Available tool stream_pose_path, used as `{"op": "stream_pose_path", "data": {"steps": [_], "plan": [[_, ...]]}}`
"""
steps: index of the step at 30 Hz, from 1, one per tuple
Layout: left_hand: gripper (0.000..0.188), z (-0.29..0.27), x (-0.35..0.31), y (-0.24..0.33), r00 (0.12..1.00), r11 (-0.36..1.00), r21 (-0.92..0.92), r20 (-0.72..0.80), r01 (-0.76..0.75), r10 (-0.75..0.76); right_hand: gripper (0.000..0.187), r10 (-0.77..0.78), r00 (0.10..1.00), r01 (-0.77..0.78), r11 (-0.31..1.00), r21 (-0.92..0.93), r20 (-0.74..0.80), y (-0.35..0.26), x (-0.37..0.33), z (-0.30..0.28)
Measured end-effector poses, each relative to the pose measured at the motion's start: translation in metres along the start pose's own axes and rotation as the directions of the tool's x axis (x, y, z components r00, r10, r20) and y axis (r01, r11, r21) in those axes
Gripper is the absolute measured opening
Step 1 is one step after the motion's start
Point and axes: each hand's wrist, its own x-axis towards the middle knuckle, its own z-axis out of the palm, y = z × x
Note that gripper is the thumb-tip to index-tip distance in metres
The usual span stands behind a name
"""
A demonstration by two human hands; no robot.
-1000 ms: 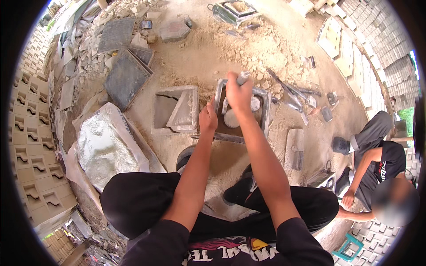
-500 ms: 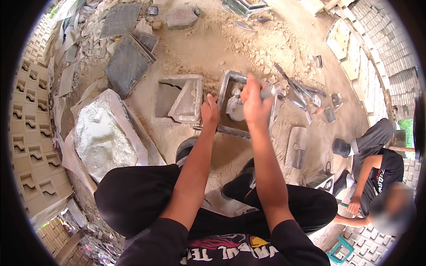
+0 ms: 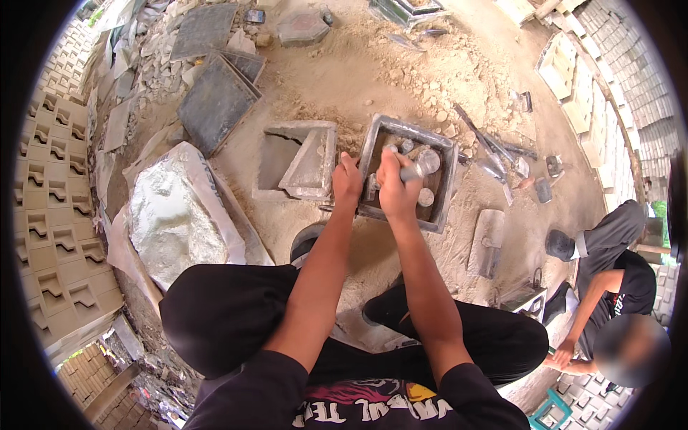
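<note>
In front of me sits a square grey box mould [image 3: 450, 179] with thick walls, sandy inside, where several round grey pegs [image 3: 426, 197] stand. My left hand [image 3: 347, 179] is closed at the mould's left wall, its fingers curled against the rim. Over the box, my right hand [image 3: 398, 188] wraps round a grey mallet-like tool [image 3: 428, 162] with a rounded end; its exact kind is unclear. Part of the box floor is hidden behind that hand. Beside my left hand lies a second square frame [image 3: 261, 161] holding a slanted, cracked grey piece.
An open sack of white powder [image 3: 172, 222] lies at left. Dark flat plates [image 3: 217, 104] and rubble are behind it. Metal bars [image 3: 487, 140] and a trowel-like float [image 3: 487, 244] lie at right. Another person [image 3: 609, 287] sits at far right. Stacked blocks [image 3: 54, 215] line the left.
My right hand has come down with the grey tool, which was raised and blurred over the box. The left hand stays at the mould's left wall. The whole view has shifted slightly.
</note>
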Motion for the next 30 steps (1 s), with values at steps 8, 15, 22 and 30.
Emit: {"op": "stream_pose_path", "data": {"steps": [8,15,22,30], "plan": [[0.071,0.004,0.015,-0.035,0.998,0.993,-0.110,-0.034,0.048,-0.052,0.040,-0.070,0.993,0.080,0.992,0.093,-0.097,-0.030,0.010,0.017],[0.075,-0.003,0.007,-0.021,0.994,0.996,-0.003,-0.055,0.092,-0.092,0.033,0.037,0.990,-0.003,0.971,0.239,-0.139,-0.050,0.038,0.020],[0.077,0.004,0.006,-0.014,0.992,0.993,0.040,-0.058,0.111,-0.108,0.036,-0.050,0.998,0.046,0.995,-0.091,-0.035,0.024,0.047,-0.004],[0.083,0.002,0.002,-0.006,0.994,0.990,0.101,-0.055,0.096,-0.091,0.045,-0.055,0.975,0.064,0.997,0.036,-0.214,-0.014,0.062,0.008]]}}
